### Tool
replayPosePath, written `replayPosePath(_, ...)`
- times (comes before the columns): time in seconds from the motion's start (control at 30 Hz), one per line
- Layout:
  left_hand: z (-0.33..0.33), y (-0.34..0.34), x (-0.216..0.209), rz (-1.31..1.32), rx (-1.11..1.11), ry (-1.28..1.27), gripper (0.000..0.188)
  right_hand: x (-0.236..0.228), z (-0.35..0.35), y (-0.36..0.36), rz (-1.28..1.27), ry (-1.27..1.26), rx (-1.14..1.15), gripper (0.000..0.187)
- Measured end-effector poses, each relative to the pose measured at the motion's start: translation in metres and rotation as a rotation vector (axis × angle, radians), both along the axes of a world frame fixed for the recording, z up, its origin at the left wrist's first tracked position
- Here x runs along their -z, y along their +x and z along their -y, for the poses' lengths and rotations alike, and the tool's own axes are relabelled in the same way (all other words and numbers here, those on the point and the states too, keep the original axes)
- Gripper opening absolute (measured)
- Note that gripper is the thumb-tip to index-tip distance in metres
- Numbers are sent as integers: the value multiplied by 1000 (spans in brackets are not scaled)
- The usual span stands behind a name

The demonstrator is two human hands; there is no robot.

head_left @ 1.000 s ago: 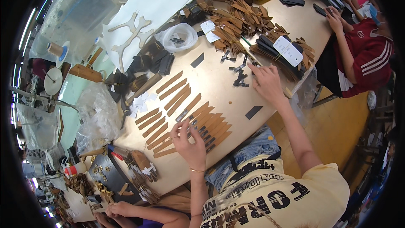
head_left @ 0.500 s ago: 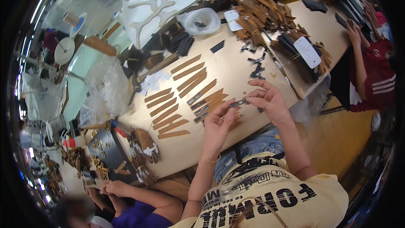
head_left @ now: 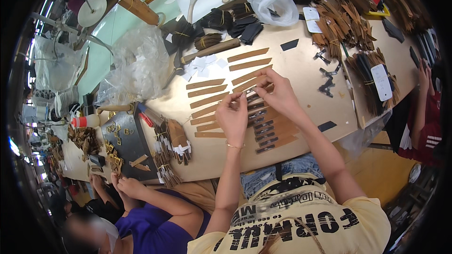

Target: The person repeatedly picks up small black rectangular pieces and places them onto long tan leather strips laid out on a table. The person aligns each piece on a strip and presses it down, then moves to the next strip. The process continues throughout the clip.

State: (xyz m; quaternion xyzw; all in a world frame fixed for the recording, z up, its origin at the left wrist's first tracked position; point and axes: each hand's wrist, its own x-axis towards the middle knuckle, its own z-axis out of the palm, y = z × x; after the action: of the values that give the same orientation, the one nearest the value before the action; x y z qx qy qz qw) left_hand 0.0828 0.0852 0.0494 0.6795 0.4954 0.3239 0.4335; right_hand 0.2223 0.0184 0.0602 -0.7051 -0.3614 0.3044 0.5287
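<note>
Over the middle of the table, my left hand (head_left: 231, 117) and my right hand (head_left: 281, 95) come close together, fingertips pinched. Between them is a small dark, shiny piece (head_left: 249, 92), mostly covered by the fingers. Right under my hands lies a row of brown leather strips (head_left: 282, 134), overlapping, with small dark pieces (head_left: 264, 134) on their left ends. Bare brown strips (head_left: 207, 101) lie spaced out left of my left hand. More such strips (head_left: 249, 55) lie beyond my hands. A crooked line of loose dark pieces (head_left: 326, 86) lies to the right.
Small white papers (head_left: 203, 68) and a hammer (head_left: 212, 51) lie at the back, near a white plastic bag (head_left: 282, 5). Bundled brown strips (head_left: 346, 21) fill the back right. At left, a person in a purple sleeve (head_left: 160, 211) works by a dark board (head_left: 134, 148) with gold-coloured buckles.
The view has shifted, so the table shows lower and further right. My hands have moved from the near right of the strip row to above its far end, still pinched together.
</note>
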Motion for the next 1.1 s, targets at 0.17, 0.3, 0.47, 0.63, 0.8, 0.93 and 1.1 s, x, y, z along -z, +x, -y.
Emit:
replayPosePath(0.17,-19,9,5,-267,-74,75,19,16,-23,-4,108,-72,46,32)
replayPosePath(0.3,-21,10,7,-336,-72,59,16,21,-25,-7,163,-144,53,38)
replayPosePath(0.47,-21,10,5,-345,-68,-6,14,21,-28,-8,139,-171,76,42)
replayPosePath(0.63,-23,11,5,-380,-61,12,13,20,-30,-7,143,-163,87,39)
replayPosePath(0.8,-22,12,5,-365,-59,-3,11,19,-31,-8,156,-172,89,40)
replayPosePath(0.93,-22,12,3,-378,-58,15,10,18,-31,-8,148,-196,77,42)
replayPosePath(1.1,-22,12,5,-390,-60,22,11,18,-31,-8,159,-202,79,42)
